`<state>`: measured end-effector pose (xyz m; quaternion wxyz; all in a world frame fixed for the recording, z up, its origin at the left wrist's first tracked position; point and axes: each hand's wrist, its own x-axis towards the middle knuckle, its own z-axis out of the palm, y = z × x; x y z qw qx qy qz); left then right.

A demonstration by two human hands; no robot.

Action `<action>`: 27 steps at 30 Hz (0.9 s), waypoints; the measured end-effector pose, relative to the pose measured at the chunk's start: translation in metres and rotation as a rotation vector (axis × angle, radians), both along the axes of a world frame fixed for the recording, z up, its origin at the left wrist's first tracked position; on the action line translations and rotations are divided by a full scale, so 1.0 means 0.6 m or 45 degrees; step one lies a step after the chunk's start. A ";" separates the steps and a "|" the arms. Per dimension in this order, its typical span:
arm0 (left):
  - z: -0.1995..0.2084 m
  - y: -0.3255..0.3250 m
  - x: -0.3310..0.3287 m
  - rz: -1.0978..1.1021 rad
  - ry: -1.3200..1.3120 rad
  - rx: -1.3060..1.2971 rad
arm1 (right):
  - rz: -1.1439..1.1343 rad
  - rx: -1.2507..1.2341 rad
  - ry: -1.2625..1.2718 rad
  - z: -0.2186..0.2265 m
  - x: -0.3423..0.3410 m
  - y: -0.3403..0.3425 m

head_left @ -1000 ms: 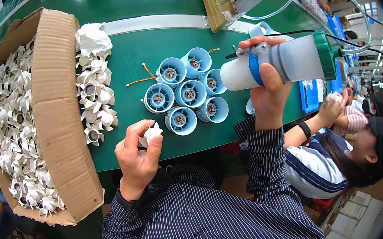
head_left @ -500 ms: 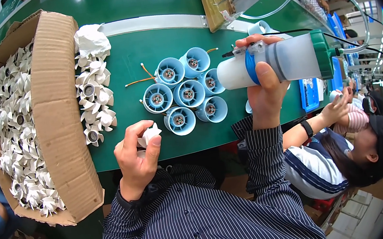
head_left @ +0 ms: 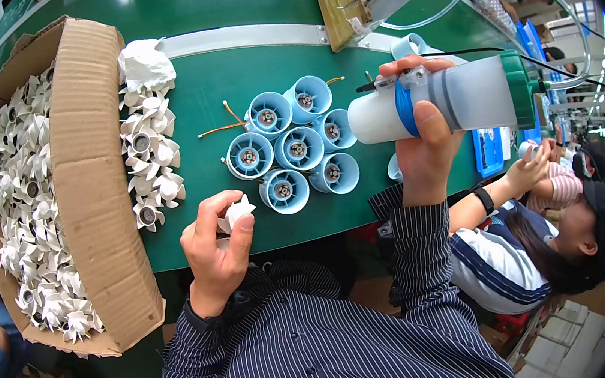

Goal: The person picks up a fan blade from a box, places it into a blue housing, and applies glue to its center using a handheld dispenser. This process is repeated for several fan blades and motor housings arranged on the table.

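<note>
Our left fingers (head_left: 240, 245) pinch a white impeller (head_left: 238, 210); our right fingers (head_left: 430, 123) wrap a translucent canister (head_left: 476, 94). Blue housings (head_left: 317, 154) lie between; a slack right grip could drop the canister onto them

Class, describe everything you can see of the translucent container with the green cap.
The container is a whitish, plastic-looking cylinder lying roughly sideways in view. A ridged green cap closes its right end, where a clear tube joins; the paler left end is rounded. A blue band and a grey ring circle it. The right hand grips it, fingers over the top, thumb on the facing side. Its contents cannot be made out.
</note>
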<state>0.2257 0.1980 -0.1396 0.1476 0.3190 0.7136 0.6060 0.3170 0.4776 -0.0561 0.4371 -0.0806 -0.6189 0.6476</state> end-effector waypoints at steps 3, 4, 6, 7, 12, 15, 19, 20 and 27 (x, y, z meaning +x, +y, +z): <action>0.006 0.000 0.000 -0.005 -0.036 0.015 | -0.002 0.066 -0.043 0.005 0.002 0.001; 0.010 0.001 -0.001 -0.006 -0.082 0.026 | -0.003 0.098 -0.064 0.006 0.002 0.001; 0.011 0.001 -0.001 -0.005 -0.126 0.040 | 0.004 0.097 -0.062 0.011 -0.002 0.001; 0.010 0.001 -0.001 0.000 -0.111 0.048 | 0.012 0.094 -0.059 0.014 -0.005 0.000; 0.009 0.000 -0.002 0.007 -0.097 0.068 | 0.150 0.009 0.082 0.023 -0.044 0.004; 0.009 0.001 -0.002 -0.003 -0.102 0.069 | 0.136 0.003 0.061 0.017 -0.066 0.010; 0.009 -0.001 -0.004 -0.009 -0.081 0.058 | 0.106 0.044 -0.009 0.003 -0.083 0.015; 0.008 -0.001 -0.005 -0.014 -0.074 0.057 | 0.086 0.069 -0.040 -0.001 -0.086 0.016; 0.002 0.000 -0.004 -0.013 -0.082 0.078 | 0.135 0.043 -0.026 -0.017 -0.091 0.022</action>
